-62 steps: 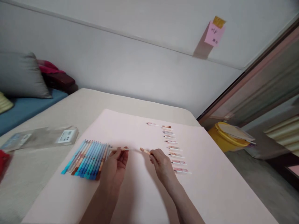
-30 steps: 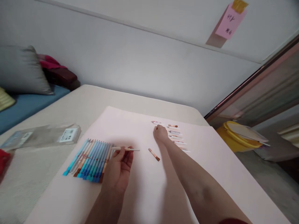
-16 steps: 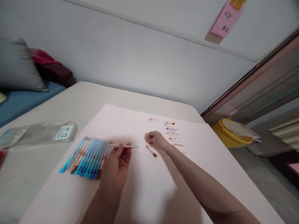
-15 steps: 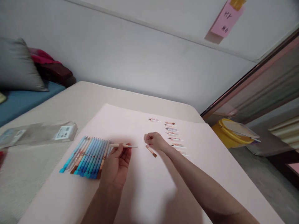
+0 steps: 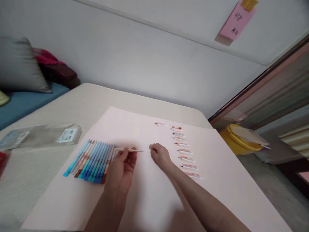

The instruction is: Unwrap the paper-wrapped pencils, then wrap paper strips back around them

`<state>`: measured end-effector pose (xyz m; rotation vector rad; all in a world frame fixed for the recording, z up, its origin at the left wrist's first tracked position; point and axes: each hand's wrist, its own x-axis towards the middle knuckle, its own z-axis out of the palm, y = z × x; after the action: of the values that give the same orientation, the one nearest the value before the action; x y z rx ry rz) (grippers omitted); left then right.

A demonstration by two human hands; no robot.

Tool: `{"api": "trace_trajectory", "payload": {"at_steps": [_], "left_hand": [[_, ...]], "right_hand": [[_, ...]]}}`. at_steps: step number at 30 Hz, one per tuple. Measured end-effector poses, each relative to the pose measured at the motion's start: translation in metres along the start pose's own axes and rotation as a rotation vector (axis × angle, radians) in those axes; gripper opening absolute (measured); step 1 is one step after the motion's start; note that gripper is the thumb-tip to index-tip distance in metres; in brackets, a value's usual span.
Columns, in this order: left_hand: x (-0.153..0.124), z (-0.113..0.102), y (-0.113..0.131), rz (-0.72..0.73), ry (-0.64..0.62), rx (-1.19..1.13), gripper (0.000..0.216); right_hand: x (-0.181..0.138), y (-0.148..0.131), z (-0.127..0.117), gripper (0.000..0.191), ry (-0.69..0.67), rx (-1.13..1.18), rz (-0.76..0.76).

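My left hand point(image 5: 123, 167) is closed, thumb and fingers pinching a slim cream pen point(image 5: 125, 149) held level, its thin white end pointing right. To that hand's left, a row of pens point(image 5: 93, 161) in blue, teal, cream and brown lies side by side. My right hand point(image 5: 161, 156) is curled closed, knuckles up, just above the pink sheet point(image 5: 147, 199). Whatever its fingers hold is hidden. Right of it lies a column of short printed pen parts with white sticks point(image 5: 185, 150). One more such part point(image 5: 160, 124) lies apart, farther back.
A clear plastic sleeve point(image 5: 45, 137) with white labels lies left of the sheet on the pale bed-like surface point(image 5: 96, 93). A white wall point(image 5: 145, 64) rises behind. On the right, a yellow bucket point(image 5: 231, 141) stands low beside the surface. A grey cushion point(image 5: 21, 64) rests at far left.
My right hand has moved slightly down and nearer. The brown-ended pen part that lay beneath it no longer shows. My left hand keeps the cream pen in almost the same place.
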<state>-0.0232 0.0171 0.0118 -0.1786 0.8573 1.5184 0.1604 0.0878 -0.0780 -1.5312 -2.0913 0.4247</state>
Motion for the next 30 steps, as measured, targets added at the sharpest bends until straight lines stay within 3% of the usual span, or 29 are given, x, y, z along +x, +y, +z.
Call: {"api": "trace_trajectory", "payload": {"at_steps": [6, 12, 18, 25, 30], "left_hand": [[-0.001, 0.000, 0.000, 0.004, -0.003, 0.009, 0.011], [0.000, 0.000, -0.001, 0.004, -0.009, 0.008, 0.011], [0.000, 0.000, 0.000, -0.002, -0.014, -0.001, 0.011], [-0.002, 0.001, 0.002, 0.002, -0.019, -0.020, 0.011], [-0.002, 0.001, 0.000, -0.011, -0.025, -0.016, 0.010]], "right_hand": [[-0.012, 0.007, 0.009, 0.020, 0.090, -0.157, -0.151], [-0.014, 0.006, 0.012, 0.012, 0.144, -0.276, -0.126], [-0.015, -0.003, 0.003, 0.011, 0.086, -0.299, -0.091], [-0.043, -0.009, -0.007, 0.016, 0.072, -0.397, 0.093], [-0.055, -0.011, -0.010, 0.010, -0.038, -0.428, 0.233]]}}
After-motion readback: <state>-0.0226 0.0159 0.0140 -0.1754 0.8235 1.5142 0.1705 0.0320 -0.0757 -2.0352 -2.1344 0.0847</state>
